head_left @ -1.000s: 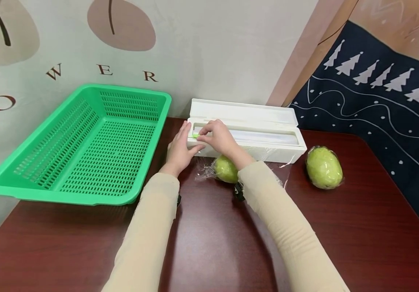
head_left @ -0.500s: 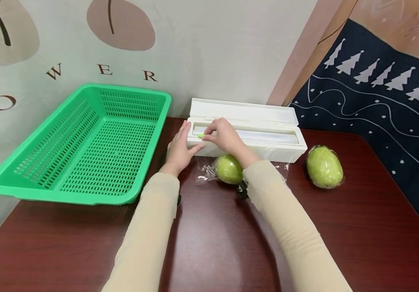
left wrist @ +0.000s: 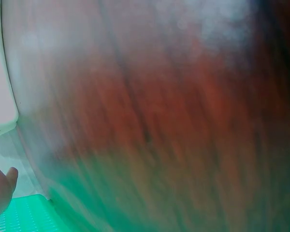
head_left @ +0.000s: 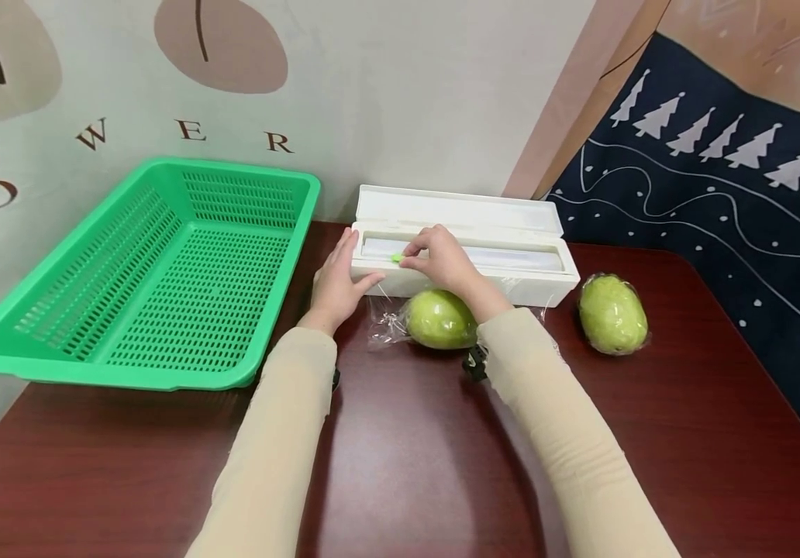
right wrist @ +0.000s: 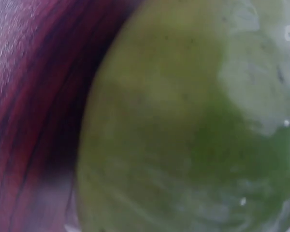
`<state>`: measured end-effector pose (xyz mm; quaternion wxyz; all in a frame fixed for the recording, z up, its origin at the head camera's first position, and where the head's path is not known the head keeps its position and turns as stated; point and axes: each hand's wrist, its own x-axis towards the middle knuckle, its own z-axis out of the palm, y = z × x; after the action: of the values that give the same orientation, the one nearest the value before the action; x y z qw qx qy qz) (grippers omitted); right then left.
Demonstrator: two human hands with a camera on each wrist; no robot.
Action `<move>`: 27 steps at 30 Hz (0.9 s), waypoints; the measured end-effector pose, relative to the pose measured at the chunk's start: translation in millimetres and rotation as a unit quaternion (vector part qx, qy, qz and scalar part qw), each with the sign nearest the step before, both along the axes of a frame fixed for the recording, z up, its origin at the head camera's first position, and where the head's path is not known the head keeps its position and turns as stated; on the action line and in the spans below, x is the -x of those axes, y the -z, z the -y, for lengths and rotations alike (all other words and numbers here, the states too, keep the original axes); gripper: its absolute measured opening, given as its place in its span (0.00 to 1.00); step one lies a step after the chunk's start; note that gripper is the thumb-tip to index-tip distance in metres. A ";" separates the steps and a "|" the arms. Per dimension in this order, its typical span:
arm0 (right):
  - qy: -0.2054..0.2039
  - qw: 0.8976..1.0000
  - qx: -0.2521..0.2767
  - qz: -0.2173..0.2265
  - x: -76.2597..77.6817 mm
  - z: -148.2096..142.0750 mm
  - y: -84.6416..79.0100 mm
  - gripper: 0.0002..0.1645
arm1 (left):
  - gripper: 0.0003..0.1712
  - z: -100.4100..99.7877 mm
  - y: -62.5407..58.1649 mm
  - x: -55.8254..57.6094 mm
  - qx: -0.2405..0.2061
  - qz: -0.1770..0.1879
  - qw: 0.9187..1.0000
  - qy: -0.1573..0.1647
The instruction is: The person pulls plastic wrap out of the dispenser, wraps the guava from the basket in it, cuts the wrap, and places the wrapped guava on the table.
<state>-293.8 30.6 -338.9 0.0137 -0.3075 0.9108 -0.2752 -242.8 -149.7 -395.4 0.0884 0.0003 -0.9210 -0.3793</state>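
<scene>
A white cling film dispenser box (head_left: 532,288) stands at the back of the table, lid raised, with a roll inside. My left hand (head_left: 336,288) presses on its left end, fingers straight and thumb spread along the front. On the box's front edge is a small green slide cutter (head_left: 397,258), which my right hand (head_left: 445,263) pinches between thumb and fingers. Below that hand a yellow-green oval fruit (head_left: 438,319) lies on clear cling film (head_left: 384,322) coming from the box. The same fruit (right wrist: 174,121) fills most of the right wrist view.
A green slotted basket (head_left: 277,298) stands left of the box. To the right sits another yellow-green fruit (head_left: 612,314), wrapped in film. Behind the dark red table (head_left: 400,465) hangs a pale printed cloth (head_left: 400,93).
My right hand has slid the green cutter to the right along the box edge, uncovering more of the near fruit. My left hand has stayed at the box's left end.
</scene>
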 end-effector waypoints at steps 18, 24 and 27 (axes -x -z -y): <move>-0.008 0.999 -0.027 -0.019 1.4 -12.3 1.1 0.13 | 0.48 -1.6 3.0 -0.5 -0.002 0.000 1.000 -0.006; 0.002 1.000 -0.012 -0.019 3.2 -28.4 -0.6 0.11 | 0.49 -3.2 -0.1 0.3 0.012 0.000 1.000 -0.009; 0.013 1.000 -0.006 -0.013 4.1 -35.7 1.7 0.12 | 0.49 -1.0 -1.2 0.0 0.013 0.001 1.000 -0.012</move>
<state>-297.8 66.3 -340.6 0.0004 -0.2990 0.9165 -0.2656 -242.8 -148.7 -394.2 0.0923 0.0105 -0.9258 -0.3664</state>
